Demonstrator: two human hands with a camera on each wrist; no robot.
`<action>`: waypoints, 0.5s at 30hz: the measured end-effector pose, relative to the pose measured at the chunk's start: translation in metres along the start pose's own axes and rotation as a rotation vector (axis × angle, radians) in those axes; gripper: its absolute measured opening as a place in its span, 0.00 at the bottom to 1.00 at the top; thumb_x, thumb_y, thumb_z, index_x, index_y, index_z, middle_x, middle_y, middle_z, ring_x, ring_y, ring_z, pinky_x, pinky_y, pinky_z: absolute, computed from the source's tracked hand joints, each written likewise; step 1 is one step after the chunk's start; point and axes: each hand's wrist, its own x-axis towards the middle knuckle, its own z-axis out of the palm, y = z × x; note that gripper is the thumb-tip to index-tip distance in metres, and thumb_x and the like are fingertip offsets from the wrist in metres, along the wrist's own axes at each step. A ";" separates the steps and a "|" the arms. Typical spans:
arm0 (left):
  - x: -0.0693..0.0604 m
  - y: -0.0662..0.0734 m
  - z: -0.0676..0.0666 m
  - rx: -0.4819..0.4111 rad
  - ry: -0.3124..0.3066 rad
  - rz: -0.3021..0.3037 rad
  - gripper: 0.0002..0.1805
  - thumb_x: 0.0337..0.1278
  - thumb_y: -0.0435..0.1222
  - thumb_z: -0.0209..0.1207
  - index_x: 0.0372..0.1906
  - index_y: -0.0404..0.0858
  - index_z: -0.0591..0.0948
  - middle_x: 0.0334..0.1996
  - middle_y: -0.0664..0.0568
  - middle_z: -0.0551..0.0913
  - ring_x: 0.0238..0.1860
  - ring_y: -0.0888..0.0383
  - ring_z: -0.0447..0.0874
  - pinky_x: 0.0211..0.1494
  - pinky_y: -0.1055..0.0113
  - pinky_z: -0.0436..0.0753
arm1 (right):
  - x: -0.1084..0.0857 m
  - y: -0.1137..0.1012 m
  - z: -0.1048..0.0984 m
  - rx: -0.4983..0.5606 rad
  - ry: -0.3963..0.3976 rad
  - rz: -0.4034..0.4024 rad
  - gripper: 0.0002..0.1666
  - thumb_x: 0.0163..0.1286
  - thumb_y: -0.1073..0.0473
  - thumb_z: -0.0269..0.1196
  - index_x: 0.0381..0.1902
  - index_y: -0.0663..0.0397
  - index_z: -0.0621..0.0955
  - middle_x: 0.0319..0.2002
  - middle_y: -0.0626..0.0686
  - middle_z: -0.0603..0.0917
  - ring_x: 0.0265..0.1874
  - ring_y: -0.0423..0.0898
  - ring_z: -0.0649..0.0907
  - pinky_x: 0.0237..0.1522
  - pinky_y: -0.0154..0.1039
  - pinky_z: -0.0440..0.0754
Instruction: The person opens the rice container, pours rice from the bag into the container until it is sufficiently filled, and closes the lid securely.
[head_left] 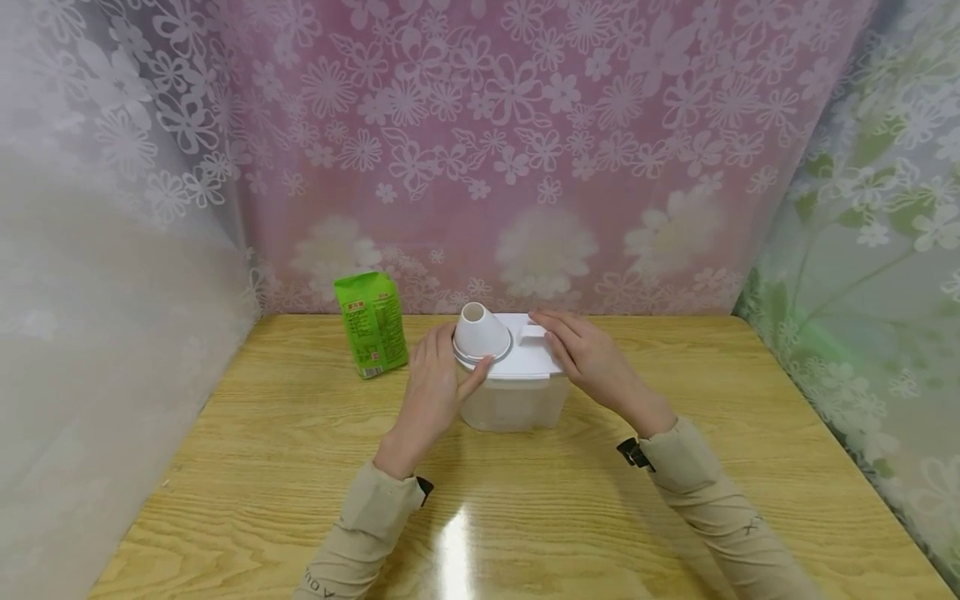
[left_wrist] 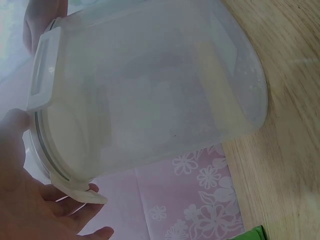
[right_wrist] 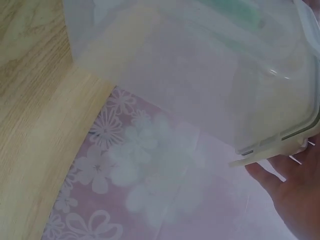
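Observation:
A translucent plastic storage container (head_left: 513, 404) stands upright on the table, with a white lid (head_left: 536, 360) on top. The lid carries a white cone-shaped spout (head_left: 480, 335) and a small raised tab (head_left: 532, 335). My left hand (head_left: 431, 387) grips the lid's left side, its thumb at the front edge by the cone. In the left wrist view, those fingers lie around a side latch (left_wrist: 77, 192) that sticks outward. My right hand (head_left: 600, 367) holds the lid's right side. Another outward-tilted latch (right_wrist: 265, 154) touches its fingers in the right wrist view.
A green printed bag (head_left: 372, 325) stands left of the container, close to my left hand. The wooden table (head_left: 525, 517) ends at a pink floral curtain (head_left: 480, 167) behind. Pale sheets hang at both sides.

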 end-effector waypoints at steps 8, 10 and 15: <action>-0.001 0.001 -0.001 -0.011 -0.022 -0.026 0.39 0.69 0.52 0.60 0.70 0.27 0.66 0.63 0.34 0.74 0.65 0.38 0.72 0.72 0.41 0.65 | -0.001 -0.005 -0.003 -0.038 -0.017 0.017 0.22 0.76 0.64 0.58 0.67 0.58 0.77 0.59 0.62 0.82 0.59 0.61 0.81 0.66 0.58 0.74; -0.001 0.004 -0.001 0.007 -0.005 -0.033 0.41 0.68 0.52 0.61 0.71 0.27 0.66 0.65 0.33 0.73 0.66 0.37 0.71 0.72 0.40 0.66 | -0.001 -0.006 -0.005 -0.040 -0.023 0.024 0.22 0.77 0.63 0.58 0.66 0.58 0.77 0.59 0.62 0.82 0.59 0.61 0.81 0.65 0.58 0.74; -0.003 0.020 0.003 0.083 0.074 -0.080 0.49 0.62 0.56 0.64 0.74 0.26 0.62 0.66 0.31 0.72 0.66 0.35 0.72 0.69 0.40 0.70 | 0.000 -0.010 -0.008 -0.040 -0.036 0.048 0.22 0.78 0.62 0.57 0.67 0.57 0.77 0.60 0.63 0.81 0.59 0.62 0.80 0.65 0.60 0.74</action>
